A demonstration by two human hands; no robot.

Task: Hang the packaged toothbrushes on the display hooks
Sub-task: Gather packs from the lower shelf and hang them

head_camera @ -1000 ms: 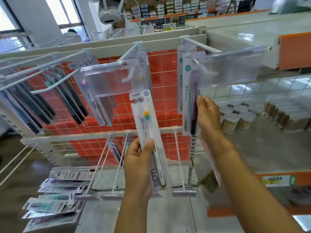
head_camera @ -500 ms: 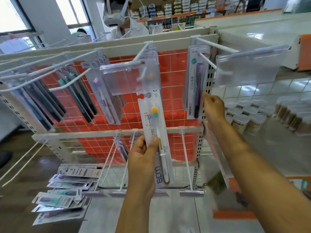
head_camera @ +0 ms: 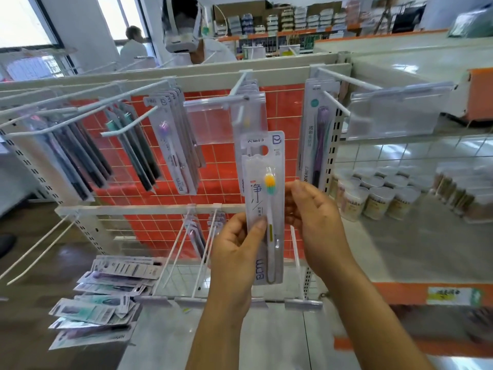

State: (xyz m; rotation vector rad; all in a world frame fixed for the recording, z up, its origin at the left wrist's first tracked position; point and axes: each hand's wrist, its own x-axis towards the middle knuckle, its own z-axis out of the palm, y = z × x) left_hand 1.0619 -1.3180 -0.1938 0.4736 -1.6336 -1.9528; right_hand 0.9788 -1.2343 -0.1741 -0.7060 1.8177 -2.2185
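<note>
1. Shop shelving is filling the view: a red grid panel is carrying white rods, and a pale lower shelf is holding a loose pile of packs.
2. Just in front of the rack, the packaged toothbrush is standing upright. Its hang hole is sitting a little below the tip of the middle hook and is not yet threaded on.
3. The left hand is gripping the pack's lower half, with the thumb lying across the front. The right hand is pinching the right edge beside the orange-and-green brush head.
4. This pack is looking light and flat: thin card behind a clear blister. It is probably staying stiff along its length but flexing near the punched top, and the glossy face is likely slippery. Holding it low by the edges seems best, as that is leaving the hole free to be aimed.
5. Each hook is looking like a thin, white-coated rod with an upturned end. A clear label holder is hanging at the front of the middle one, crowding the approach. On the right, a purple toothbrush pack is already hanging.
</note>
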